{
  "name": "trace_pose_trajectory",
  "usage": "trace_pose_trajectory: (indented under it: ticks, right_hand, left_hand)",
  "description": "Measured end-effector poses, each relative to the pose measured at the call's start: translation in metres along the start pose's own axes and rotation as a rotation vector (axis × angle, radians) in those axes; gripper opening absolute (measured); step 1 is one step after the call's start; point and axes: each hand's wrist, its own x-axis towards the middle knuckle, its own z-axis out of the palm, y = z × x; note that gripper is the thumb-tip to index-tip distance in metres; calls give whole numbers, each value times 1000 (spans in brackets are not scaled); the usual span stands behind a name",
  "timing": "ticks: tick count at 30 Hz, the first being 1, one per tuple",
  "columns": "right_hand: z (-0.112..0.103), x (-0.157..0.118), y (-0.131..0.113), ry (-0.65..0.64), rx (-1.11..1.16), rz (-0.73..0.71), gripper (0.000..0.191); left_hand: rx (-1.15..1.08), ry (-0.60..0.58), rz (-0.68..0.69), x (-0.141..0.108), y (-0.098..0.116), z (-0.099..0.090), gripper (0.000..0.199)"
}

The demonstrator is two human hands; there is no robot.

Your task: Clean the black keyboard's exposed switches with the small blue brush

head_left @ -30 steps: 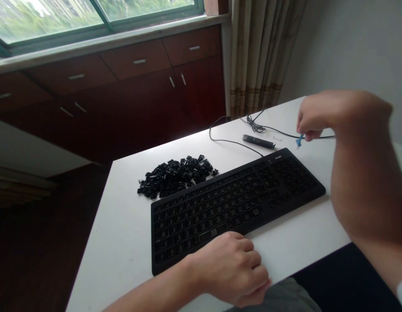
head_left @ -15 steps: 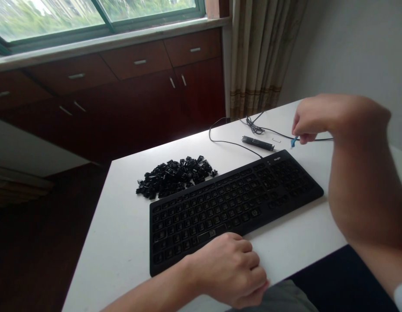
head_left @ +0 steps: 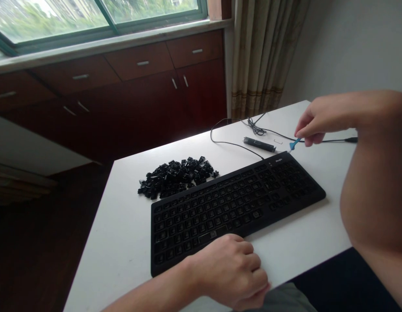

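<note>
My right hand (head_left: 311, 125) pinches a small blue brush (head_left: 295, 144), its pale tip pointing down by the far right corner of the black keyboard (head_left: 220, 212). Whether the tip touches the keyboard I cannot tell. The keyboard lies at a slant with its keycaps off, showing bare key sockets. By its front edge my left hand (head_left: 231, 271) rests with curled fingers near the table's edge; nothing shows in it, though its palm side is hidden. Behind the keyboard's left part lies a heap of loose black keycaps (head_left: 176, 175).
A long black bar-shaped piece (head_left: 259, 144) and a thin bent wire (head_left: 278, 141) lie behind the keyboard. A bundled black cable (head_left: 256, 127) runs across the back of the white table (head_left: 116, 234). Wooden cabinets (head_left: 142, 99) stand beyond the table under a window.
My right hand has shifted slightly, and the blue brush has come closer to the keyboard's far right corner. My left hand stays in place. The view has moved a little.
</note>
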Motion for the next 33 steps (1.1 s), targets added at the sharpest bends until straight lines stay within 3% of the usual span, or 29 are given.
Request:
trace_pose_trajectory:
  ticks: [2, 5, 7, 9, 11, 13, 18, 20, 23, 25, 27, 29, 32, 33]
  right_hand:
    - [2, -6, -16, -127, -36, 59, 16]
    - [9, -17, -52, -147, -177, -23, 7]
    - [13, -25, -74, -134, -173, -211, 11]
    - [15, -32, -88, -173, -18, -518, 23]
    - [16, -37, -93, -191, 71, -676, 29]
    - [18, -40, -92, -133, 23, -652, 26]
    - [26, -39, -91, 21, -244, -402, 15]
    - [27, -42, -97, 1, -196, -504, 17]
    - [27, -48, -107, -83, 4, -769, 23]
    - [27, -50, -111, -115, 68, -833, 24]
    - [28, -49, -112, -157, 40, -797, 25]
    - [29, -47, -111, -94, -81, -649, 25]
    - [27, -46, -107, 261, -282, -320, 31]
    - [25, -46, -106, 359, -294, -271, 34]
  left_hand:
    - [3, -1, -2, 0, 0, 1, 32]
    - [-2, -7, -2, 1, 0, 1, 31]
    - [-3, -6, -3, 1, 0, 0, 31]
    - [1, -3, -8, 1, 0, 0, 32]
    - [7, -2, -8, 0, 0, 0, 32]
    - [8, -4, -8, -1, 0, 0, 31]
    - [7, -2, -11, -2, 1, 0, 32]
    - [14, -7, -16, -1, 1, 0, 32]
    - [20, -12, -21, -1, 0, 0, 32]
    - [18, -14, -18, -1, 0, 0, 32]
    - [16, -14, -13, -1, 0, 0, 32]
    - [13, -8, -12, -1, 1, -1, 32]
    - [16, -8, -15, 0, 1, -1, 33]
    - [18, -15, -14, 0, 1, -1, 33]
